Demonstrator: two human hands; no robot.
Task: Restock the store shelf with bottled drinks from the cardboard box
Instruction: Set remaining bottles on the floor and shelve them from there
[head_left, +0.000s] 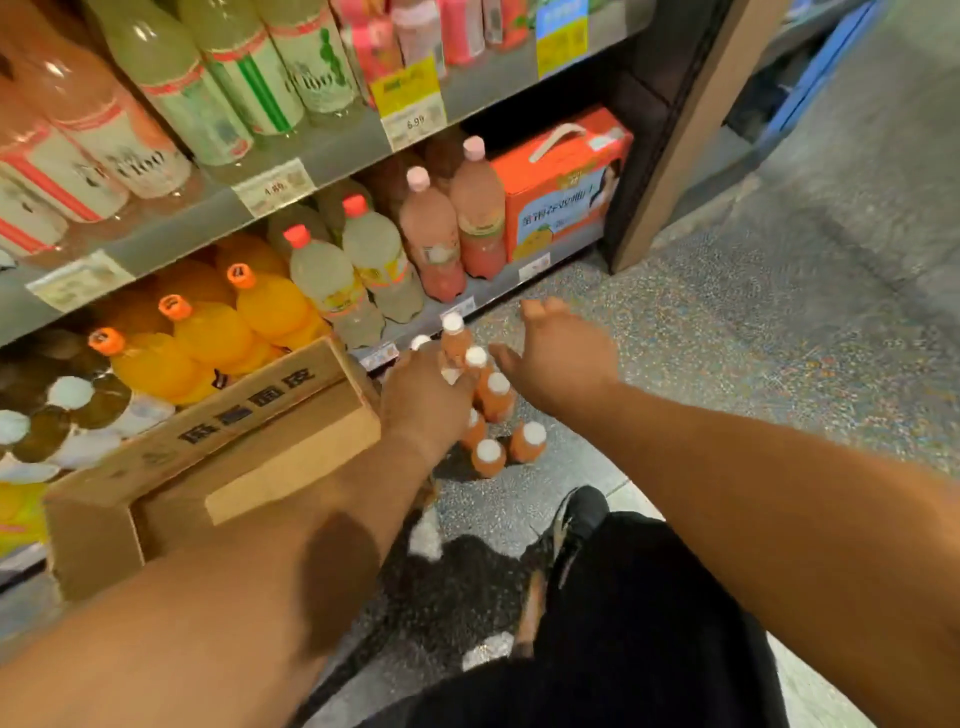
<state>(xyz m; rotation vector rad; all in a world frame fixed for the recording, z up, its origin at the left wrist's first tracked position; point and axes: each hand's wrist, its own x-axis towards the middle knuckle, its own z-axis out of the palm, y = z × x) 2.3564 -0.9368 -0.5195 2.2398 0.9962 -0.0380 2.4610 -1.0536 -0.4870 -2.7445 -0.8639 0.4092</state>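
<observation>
Several small orange-pink bottles (496, 397) with white caps stand clustered on the speckled floor in front of the bottom shelf (488, 296). My left hand (423, 397) grips one of these small bottles (454, 340) at the far side of the cluster. My right hand (558, 353) hovers just right of the cluster, fingers spread and relaxed, holding nothing. An open cardboard box (218, 467) with printed characters sits on the floor to the left, against the shelf; no bottles show inside it.
The bottom shelf holds large orange (208, 332), pale (332, 286) and pink bottles (436, 244) and an orange carton with a handle (563, 182). Upper shelves carry more bottles and price tags. My dark-trousered leg and shoe (576, 519) are below the cluster. A wooden post (685, 124) stands right.
</observation>
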